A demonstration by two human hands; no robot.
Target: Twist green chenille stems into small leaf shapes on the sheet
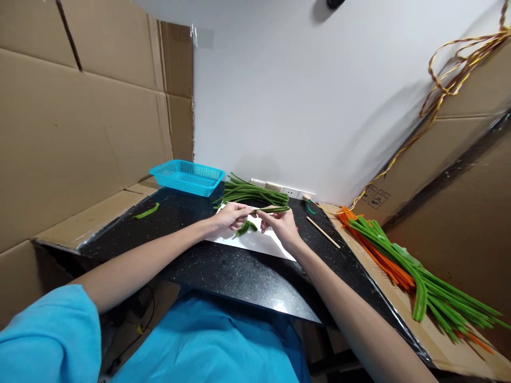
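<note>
Above a white sheet (243, 240), both hands pinch a dark green pipe cleaner (275, 209) held roughly level. My left hand (230, 217) has thumb and fingertips closed on its left part. My right hand (282, 224) is closed on it too, with the thumb pointing left and the stem running on past the fingers. Fingers partly hide the held stem. A short bent green pipe-cleaner piece (246, 228) lies on the sheet below the hands. Just behind them rests a bundle of long dark green pipe cleaners (255, 192).
A blue plastic basket (199, 187) stands at the back left, near a light green strip (147, 211). To the right lie a wooden stick (323, 233), orange pipe cleaners (385, 259) and bright green ones (423, 276). A power strip (291, 192) sits along the wall; cardboard flanks the black table (223, 276).
</note>
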